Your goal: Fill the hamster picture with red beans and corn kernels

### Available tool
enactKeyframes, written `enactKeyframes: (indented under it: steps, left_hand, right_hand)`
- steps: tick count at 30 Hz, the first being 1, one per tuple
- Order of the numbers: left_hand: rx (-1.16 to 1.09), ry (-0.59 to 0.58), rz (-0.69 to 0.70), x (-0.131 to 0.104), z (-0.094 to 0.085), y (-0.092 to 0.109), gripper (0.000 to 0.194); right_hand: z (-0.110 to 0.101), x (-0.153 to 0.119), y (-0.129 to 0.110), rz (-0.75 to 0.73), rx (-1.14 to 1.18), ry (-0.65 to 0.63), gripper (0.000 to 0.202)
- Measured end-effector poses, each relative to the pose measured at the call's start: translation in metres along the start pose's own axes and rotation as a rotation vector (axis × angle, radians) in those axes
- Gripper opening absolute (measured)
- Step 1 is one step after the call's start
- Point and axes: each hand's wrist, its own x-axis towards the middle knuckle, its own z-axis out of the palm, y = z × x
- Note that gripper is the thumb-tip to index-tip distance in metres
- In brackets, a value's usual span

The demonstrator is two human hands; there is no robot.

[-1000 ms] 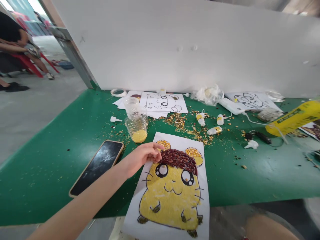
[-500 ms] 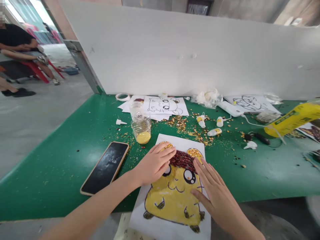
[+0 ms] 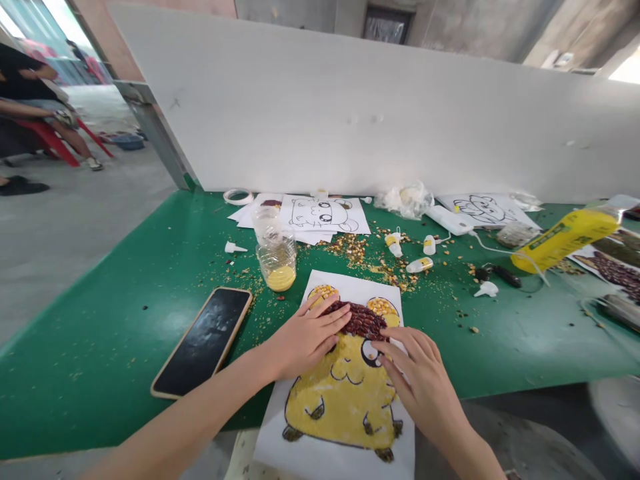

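A paper picture of a yellow hamster (image 3: 340,403) hangs partly over the table's front edge. Dark red beans (image 3: 367,321) cover the top of its head, corn kernels (image 3: 383,307) fill the ears, and fine yellow grains appear to cover the body. My left hand (image 3: 303,340) lies flat over the upper left of the picture, fingertips on the beans, hiding one eye. On the other side, my right hand (image 3: 423,373) has bent, parted fingers at the right eye (image 3: 371,352) and the lower edge of the beans. I see nothing held in either hand.
A phone (image 3: 203,343) lies left of the picture. Beyond stand a plastic bottle with yellow grains (image 3: 281,277), scattered kernels (image 3: 350,248), small glue bottles (image 3: 419,265) and drawings (image 3: 320,217). A yellow packet (image 3: 565,240) lies right; a white board (image 3: 375,120) closes the back.
My right hand has gone from stretched out along the picture's right side to bent fingers at the right eye. My left hand stays on the beans. The view has shifted slightly right.
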Motion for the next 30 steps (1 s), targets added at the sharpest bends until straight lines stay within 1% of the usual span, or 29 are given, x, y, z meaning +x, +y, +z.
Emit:
enactKeyframes:
  steps: [3,6,12,16,19,25,30]
  left_hand:
    - [-0.036,0.007,-0.002,0.000,-0.001,0.000,0.047]
    - [-0.062,-0.003,-0.004,0.000,-0.005,0.001,0.046]
    - [-0.090,0.033,-0.023,0.000,-0.010,0.002,0.047]
    - [-0.062,0.051,-0.041,0.000,-0.009,0.001,0.047]
    - [-0.037,0.062,-0.053,0.000,-0.010,0.000,0.047]
    - [-0.033,0.083,-0.079,-0.001,-0.014,-0.001,0.048]
    - [-0.053,0.100,-0.080,-0.001,-0.012,-0.002,0.048]
  right_hand:
    - [-0.002,0.006,-0.003,0.003,0.077,0.006,0.019]
    - [0.000,0.009,-0.004,0.010,0.111,-0.001,0.019]
    - [0.004,0.009,-0.001,-0.010,0.087,-0.047,0.020]
    - [0.005,0.009,-0.001,0.013,0.111,-0.044,0.020]
    - [0.006,0.009,-0.001,0.000,0.136,-0.050,0.020]
    - [0.007,0.009,-0.001,-0.013,0.098,-0.014,0.023]
    - [0.001,0.011,-0.005,0.002,0.086,-0.048,0.016]
